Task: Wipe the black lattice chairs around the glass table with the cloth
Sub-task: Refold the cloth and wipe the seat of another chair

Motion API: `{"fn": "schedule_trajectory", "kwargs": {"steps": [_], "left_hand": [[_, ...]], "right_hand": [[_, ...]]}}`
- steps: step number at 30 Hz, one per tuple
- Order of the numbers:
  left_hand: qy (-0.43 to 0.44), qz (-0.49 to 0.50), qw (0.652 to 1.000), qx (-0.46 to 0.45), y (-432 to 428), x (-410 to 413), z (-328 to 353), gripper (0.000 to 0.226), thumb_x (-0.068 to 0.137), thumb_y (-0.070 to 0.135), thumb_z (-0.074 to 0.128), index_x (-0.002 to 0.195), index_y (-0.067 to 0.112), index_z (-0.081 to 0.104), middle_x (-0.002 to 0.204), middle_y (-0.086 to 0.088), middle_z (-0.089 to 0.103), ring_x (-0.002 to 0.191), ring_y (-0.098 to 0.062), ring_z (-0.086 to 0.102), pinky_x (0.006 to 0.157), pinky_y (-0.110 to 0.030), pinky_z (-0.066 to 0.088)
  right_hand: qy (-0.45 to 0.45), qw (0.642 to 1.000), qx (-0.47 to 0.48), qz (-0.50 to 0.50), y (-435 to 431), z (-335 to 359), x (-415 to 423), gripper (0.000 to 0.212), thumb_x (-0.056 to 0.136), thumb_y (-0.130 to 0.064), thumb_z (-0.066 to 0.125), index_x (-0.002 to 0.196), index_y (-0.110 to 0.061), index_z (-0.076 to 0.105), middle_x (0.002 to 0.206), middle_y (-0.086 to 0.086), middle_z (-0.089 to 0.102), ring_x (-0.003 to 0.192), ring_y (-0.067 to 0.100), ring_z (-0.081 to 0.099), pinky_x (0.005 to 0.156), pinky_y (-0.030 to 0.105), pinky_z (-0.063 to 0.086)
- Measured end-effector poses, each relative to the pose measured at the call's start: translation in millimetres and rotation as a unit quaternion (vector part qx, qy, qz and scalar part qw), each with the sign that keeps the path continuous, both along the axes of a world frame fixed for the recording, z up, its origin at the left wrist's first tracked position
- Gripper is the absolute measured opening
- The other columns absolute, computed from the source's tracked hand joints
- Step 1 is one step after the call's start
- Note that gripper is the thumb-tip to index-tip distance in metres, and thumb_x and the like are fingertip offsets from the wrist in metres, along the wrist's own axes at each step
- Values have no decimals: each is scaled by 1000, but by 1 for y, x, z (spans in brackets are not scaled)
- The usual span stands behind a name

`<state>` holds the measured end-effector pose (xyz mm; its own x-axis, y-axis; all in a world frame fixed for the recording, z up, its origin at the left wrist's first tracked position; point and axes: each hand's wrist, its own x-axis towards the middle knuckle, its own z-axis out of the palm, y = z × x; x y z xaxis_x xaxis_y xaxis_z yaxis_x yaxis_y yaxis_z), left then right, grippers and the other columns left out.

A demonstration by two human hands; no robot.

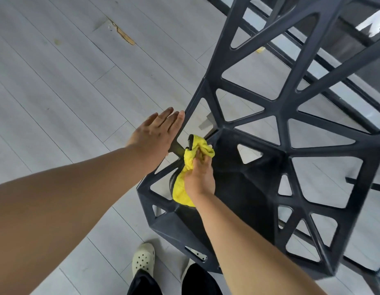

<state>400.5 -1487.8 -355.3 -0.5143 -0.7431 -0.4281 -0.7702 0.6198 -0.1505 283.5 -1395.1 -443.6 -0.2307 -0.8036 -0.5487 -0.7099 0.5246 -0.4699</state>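
Note:
A black lattice chair (278, 116) with triangular openings fills the right half of the view, seen from above. My right hand (200, 175) is shut on a bunched yellow cloth (190, 160) and presses it against the chair's left inner edge, where the seat meets the side strut. My left hand (157, 133) lies flat with straight fingers against the outside of the chair's left edge, holding nothing. The glass table (354, 35) with its dark frame shows at the top right, beyond the chair.
Pale grey plank floor (67, 92) spreads over the left half, with a chipped, scuffed patch (123, 35) at the top. My foot in a cream clog (143, 258) and dark trouser legs stand at the bottom, close to the chair's front corner.

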Motion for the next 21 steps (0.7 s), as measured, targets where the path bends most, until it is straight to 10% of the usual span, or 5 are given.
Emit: {"fn": "schedule_trajectory", "kwargs": {"steps": [7,14,21], "left_hand": [[-7,-5,1000,-8,1,0,-3,99,92,33,53,141,6,-28,157,-7,-7,144,-25,-12,118,-38,1],[-3,-4,1000,-20,2,2,-8,101,91,31,56,140,6,-29,156,-7,-2,144,-26,-10,119,-38,5],[-21,13,1000,-13,3,-1,-6,104,90,28,55,137,6,-35,156,-5,-3,144,-26,-12,116,-37,1]], "right_hand": [[186,950,-63,243,-9,-4,-49,49,85,-10,54,132,-22,46,128,4,42,99,26,45,66,33,33],[284,941,-12,185,-59,-9,-93,60,86,-14,54,141,-31,34,132,3,36,109,26,42,73,34,38],[23,998,-24,59,-7,-4,-18,48,93,-12,41,138,-30,40,143,-4,31,119,24,44,83,33,42]]}}
